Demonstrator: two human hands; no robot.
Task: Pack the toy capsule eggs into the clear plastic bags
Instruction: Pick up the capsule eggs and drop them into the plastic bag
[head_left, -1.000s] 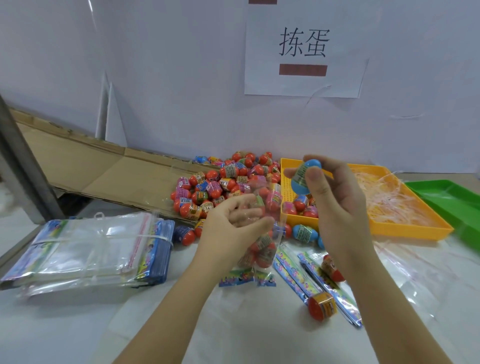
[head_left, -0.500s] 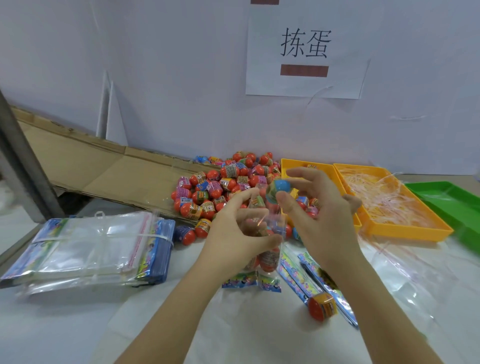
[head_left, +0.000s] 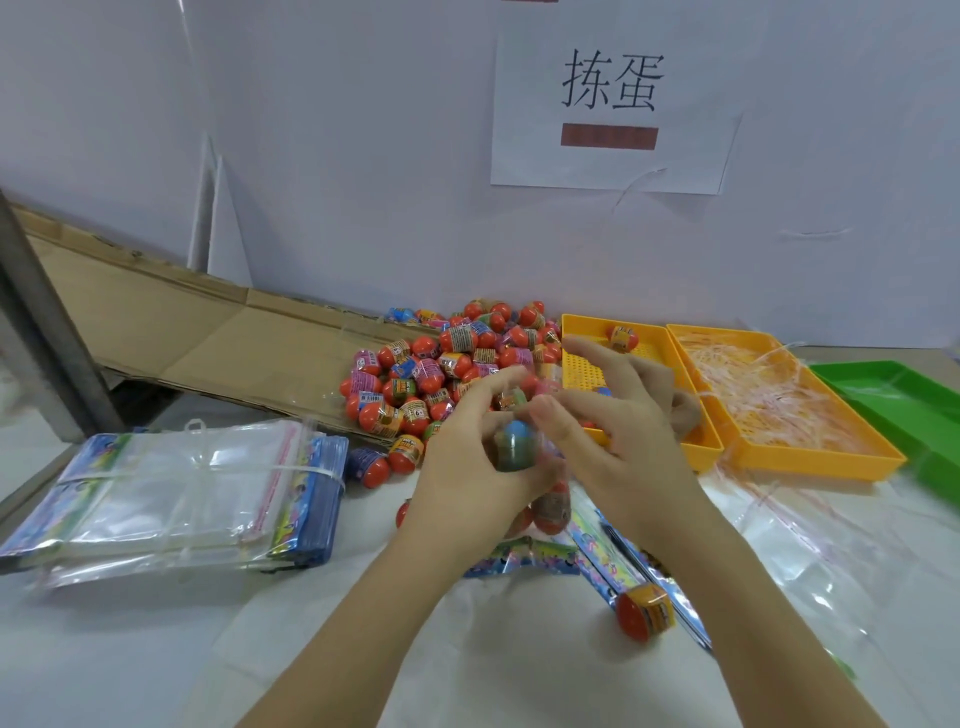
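Observation:
My left hand (head_left: 462, 467) grips a clear plastic bag (head_left: 551, 508) upright over the table, with several orange capsule eggs inside it. A blue capsule egg (head_left: 514, 440) sits at the bag's mouth between my two hands. My right hand (head_left: 628, 447) is beside it with its fingers spread, and its thumb touches the bag's mouth above the blue egg. A big pile of orange capsule eggs (head_left: 441, 364) lies just behind my hands. One orange egg (head_left: 644, 616) lies alone at the front right.
A tied stack of clear bags (head_left: 171, 488) lies at the left. A yellow tray (head_left: 587, 325) with an egg, a yellow tray (head_left: 810, 460) of plastic strips and a green tray (head_left: 893, 395) stand at the right. Flat cardboard (head_left: 182, 338) lies behind. Loose bags lie under my right forearm.
My right hand brought the blue egg down from above the yellow tray to the bag's mouth and let go of it. My left hand kept its hold on the bag.

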